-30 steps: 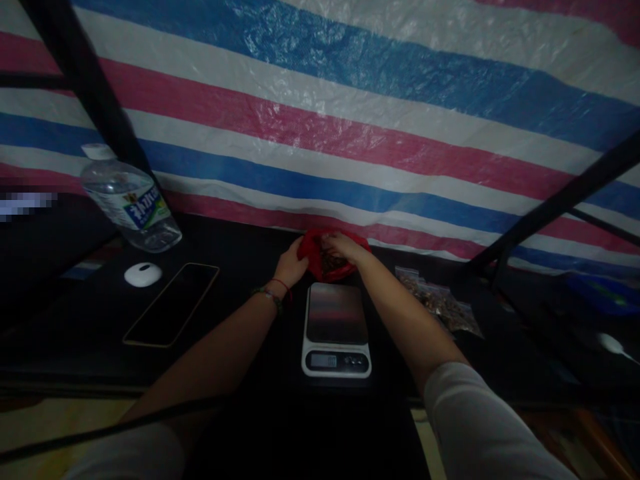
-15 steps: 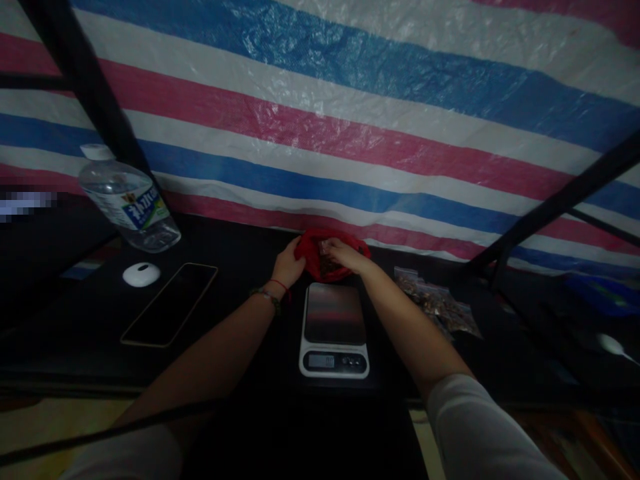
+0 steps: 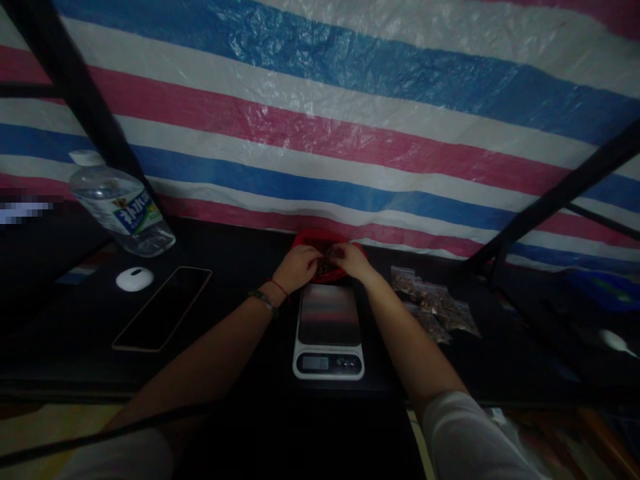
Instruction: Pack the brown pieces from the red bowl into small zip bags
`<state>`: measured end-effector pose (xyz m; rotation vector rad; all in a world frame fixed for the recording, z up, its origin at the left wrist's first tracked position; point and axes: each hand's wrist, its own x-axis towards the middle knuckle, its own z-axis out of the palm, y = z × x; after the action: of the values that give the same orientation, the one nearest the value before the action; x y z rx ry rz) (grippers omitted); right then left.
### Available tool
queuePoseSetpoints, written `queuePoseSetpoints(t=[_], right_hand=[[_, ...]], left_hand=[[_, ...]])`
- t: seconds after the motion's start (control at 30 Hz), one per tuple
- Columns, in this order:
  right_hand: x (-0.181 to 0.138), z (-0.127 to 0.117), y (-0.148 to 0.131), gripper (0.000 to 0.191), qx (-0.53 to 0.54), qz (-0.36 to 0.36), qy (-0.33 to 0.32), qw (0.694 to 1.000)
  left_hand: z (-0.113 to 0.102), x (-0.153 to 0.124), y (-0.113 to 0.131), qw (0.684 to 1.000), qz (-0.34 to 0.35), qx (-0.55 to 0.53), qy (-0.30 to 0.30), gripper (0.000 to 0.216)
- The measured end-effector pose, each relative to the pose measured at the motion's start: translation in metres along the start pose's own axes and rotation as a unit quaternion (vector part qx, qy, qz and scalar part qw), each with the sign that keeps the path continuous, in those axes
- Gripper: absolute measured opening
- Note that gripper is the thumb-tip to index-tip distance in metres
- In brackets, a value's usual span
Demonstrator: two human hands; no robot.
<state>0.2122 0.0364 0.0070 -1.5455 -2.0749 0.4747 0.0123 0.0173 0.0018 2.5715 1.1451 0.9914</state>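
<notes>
A red bag [image 3: 320, 239] with small brown bits inside lies at the far side of the dark table, just behind a white kitchen scale [image 3: 328, 330] with a bare steel plate. Both hands reach over the scale into the bag's mouth. My left hand [image 3: 298, 265] has its fingers curled on the left rim of the bag. My right hand [image 3: 350, 259] pinches at the bag's right side among the brown contents; what its fingertips hold is too small to make out.
Several small clear packets of brown bits [image 3: 433, 303] lie right of the scale. Left are a phone [image 3: 163, 317], a white mouse [image 3: 135, 279] and a water bottle [image 3: 117, 210]. A striped tarp [image 3: 350, 133] and black frame bars [image 3: 550, 200] stand behind.
My left hand has slid from the bag's left edge toward its middle, closing in on my right hand. The bag looks flatter and lower. The view shifted slightly.
</notes>
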Motion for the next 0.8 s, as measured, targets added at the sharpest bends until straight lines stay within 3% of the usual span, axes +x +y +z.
queuePoseSetpoints(t=[0.07,0.13,0.23,0.33,0.6,0.8], right_hand=[[-0.003,-0.002,0.001,0.03,-0.086,-0.007,-0.001,0.996],[-0.007,-0.004,0.0,0.034,-0.144,-0.003,-0.01,0.99],[-0.011,-0.009,-0.005,0.033,-0.207,0.009,-0.028,0.978],[-0.013,-0.013,-0.009,0.03,-0.235,-0.004,-0.043,0.971],[-0.008,-0.011,-0.013,0.02,-0.108,-0.102,-0.147,0.978],[-0.009,0.005,-0.014,0.024,-0.029,-0.082,-0.118,0.989]], left_hand=[[0.004,0.007,0.005,0.997,0.018,0.021,-0.077,0.028],[0.009,0.012,0.006,0.992,0.009,0.05,-0.116,0.024],[0.015,0.016,0.003,0.985,-0.034,0.072,-0.151,0.023],[0.02,0.015,-0.002,0.983,-0.069,0.08,-0.15,0.023],[0.023,0.011,-0.009,0.986,-0.064,0.044,-0.145,0.019],[0.023,0.011,-0.014,0.991,-0.069,0.003,-0.118,0.021]])
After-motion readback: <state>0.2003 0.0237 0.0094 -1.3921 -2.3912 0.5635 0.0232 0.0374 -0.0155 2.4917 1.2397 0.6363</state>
